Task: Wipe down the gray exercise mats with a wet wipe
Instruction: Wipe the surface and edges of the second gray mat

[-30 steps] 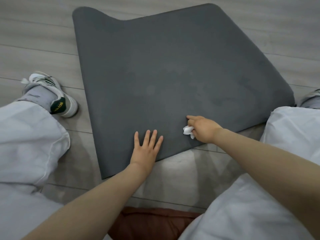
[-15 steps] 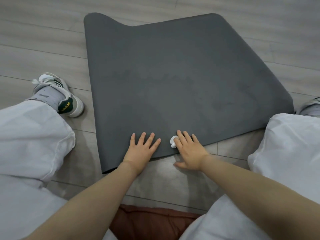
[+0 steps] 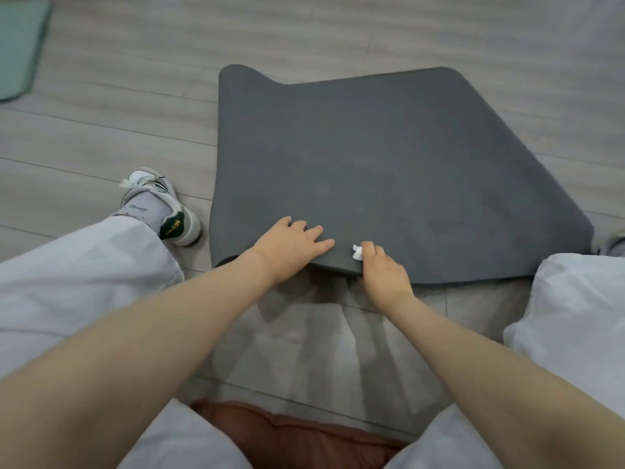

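Wet wipe (image 3: 357,253) mostly hidden, seemingly balled; green mat (image 3: 20,45) cut off.

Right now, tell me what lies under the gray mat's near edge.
The near edge of the gray mat is lifted off the wood floor, casting shadow. The left hand and right hand grip it; fingers tucked beneath are hidden.
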